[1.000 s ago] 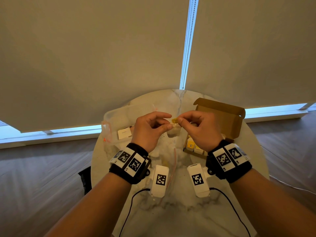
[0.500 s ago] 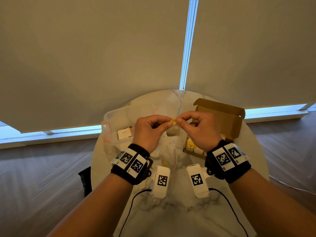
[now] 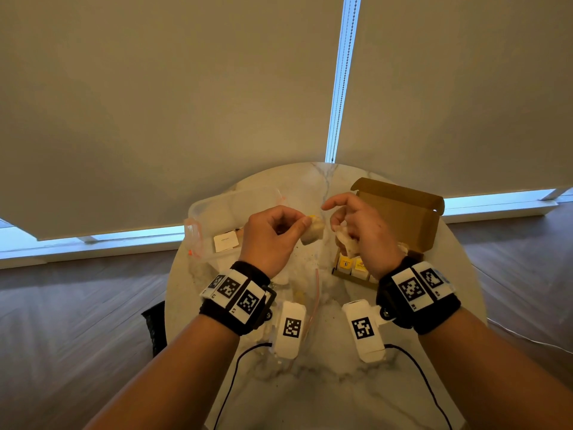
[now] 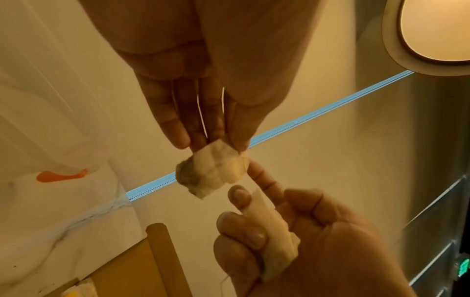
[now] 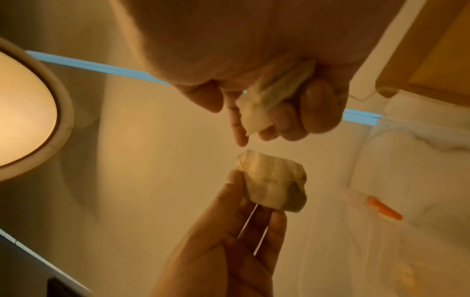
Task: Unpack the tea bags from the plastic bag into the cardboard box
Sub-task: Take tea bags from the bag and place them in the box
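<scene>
My left hand [image 3: 305,223] pinches a crumpled tea bag [image 3: 313,234] by its top, where a yellow tag shows; in the left wrist view that tea bag [image 4: 213,170] hangs from the fingertips. My right hand [image 3: 333,216] is just to the right, apart from it. Its lower fingers curl round a second tea bag [image 5: 269,100], while thumb and forefinger stick out free. The open cardboard box [image 3: 400,218] stands behind and right of the right hand, with yellow-tagged tea bags [image 3: 353,265] at its near end. The clear plastic bag [image 3: 317,290] with a pink seal strip lies under my hands.
A clear plastic container [image 3: 232,212] with an orange tab and a white card inside sits at the table's left rear. The round marble table [image 3: 325,383] ends close on all sides. Black cables trail from the wrist cameras over its near part.
Both hands were pinching together at one yellow tag. They have now pulled apart, the left keeping one tea bag and the right another, and the right thumb and forefinger have let go.
</scene>
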`<state>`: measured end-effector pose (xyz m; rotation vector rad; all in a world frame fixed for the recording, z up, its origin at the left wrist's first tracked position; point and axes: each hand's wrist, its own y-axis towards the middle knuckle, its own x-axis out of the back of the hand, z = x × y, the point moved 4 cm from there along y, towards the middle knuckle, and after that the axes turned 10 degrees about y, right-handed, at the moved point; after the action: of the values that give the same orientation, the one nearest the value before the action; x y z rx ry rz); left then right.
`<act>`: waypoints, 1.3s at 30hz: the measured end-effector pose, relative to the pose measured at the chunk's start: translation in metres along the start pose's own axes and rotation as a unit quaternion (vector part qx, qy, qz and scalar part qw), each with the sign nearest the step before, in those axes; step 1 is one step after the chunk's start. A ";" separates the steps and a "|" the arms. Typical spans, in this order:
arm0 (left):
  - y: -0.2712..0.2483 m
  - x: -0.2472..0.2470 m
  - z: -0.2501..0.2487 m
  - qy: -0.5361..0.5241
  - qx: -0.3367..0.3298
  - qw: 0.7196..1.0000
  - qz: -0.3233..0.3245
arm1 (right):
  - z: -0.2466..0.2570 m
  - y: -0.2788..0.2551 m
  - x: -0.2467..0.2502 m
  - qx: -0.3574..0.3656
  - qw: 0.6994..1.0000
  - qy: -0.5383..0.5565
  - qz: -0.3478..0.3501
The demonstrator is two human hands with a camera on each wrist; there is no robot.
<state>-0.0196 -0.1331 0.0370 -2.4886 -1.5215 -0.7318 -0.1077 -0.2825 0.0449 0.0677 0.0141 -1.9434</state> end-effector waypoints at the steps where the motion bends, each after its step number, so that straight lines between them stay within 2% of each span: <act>1: 0.000 0.000 0.001 -0.002 0.004 1.000 -0.003 | -0.002 0.000 0.000 -0.011 1.000 0.007 0.005; 5: -0.001 0.001 0.003 -0.006 0.011 1.000 -0.006 | -0.007 -0.002 0.000 -0.024 0.998 -0.058 0.012; 12: -0.005 0.004 0.009 -0.004 0.015 1.000 0.007 | 0.007 -0.008 0.001 0.065 0.987 -0.148 0.016; 18: -0.006 -0.001 0.002 -0.019 0.017 0.998 0.061 | 0.023 -0.011 -0.005 0.126 0.977 -0.168 0.030; 23: -0.008 -0.001 -0.003 -0.082 0.047 0.993 0.070 | 0.022 -0.010 -0.006 0.154 0.974 -0.167 -0.010; 27: -0.009 0.001 -0.007 -0.113 0.045 0.990 0.074 | 0.024 -0.010 -0.008 0.172 0.971 -0.165 -0.026; 30: -0.010 0.001 -0.008 -0.116 0.037 0.990 0.069 | 0.025 -0.009 -0.009 0.173 0.971 -0.163 -0.030; 36: -0.005 0.002 -0.005 -0.078 0.043 0.996 0.011 | 0.023 -0.010 -0.008 0.176 0.959 -0.210 -0.070; 39: -0.004 0.003 -0.001 -0.058 0.052 0.997 -0.010 | 0.014 -0.010 -0.008 0.105 0.963 -0.241 -0.064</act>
<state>-0.0221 -0.1290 0.0392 -2.4809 -1.5804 -0.5050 -0.1149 -0.2717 0.0590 -0.2724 -0.5228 -2.0383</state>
